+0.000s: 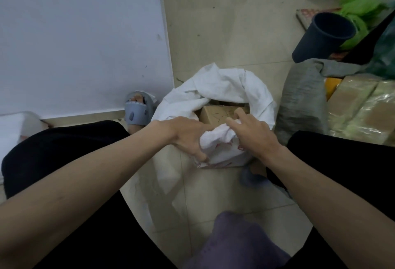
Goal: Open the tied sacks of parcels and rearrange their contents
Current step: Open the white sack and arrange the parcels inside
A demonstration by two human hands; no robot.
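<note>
My left hand (188, 138) and right hand (254, 134) pinch the near rim of the white sack (224, 89) on the floor between my knees; I roll evenly (cardboard parcel (215, 114) exposed inside).

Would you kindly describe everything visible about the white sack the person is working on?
The white sack looks like woven plastic, crumpled, with red printing on its near side. It stands on the tiled floor between the person's knees, its mouth open and folded outward. Brown cardboard boxes show inside. The left hand and right hand both grip the bunched near rim. A grey sack stands close on its right; whether they touch is unclear.
</note>
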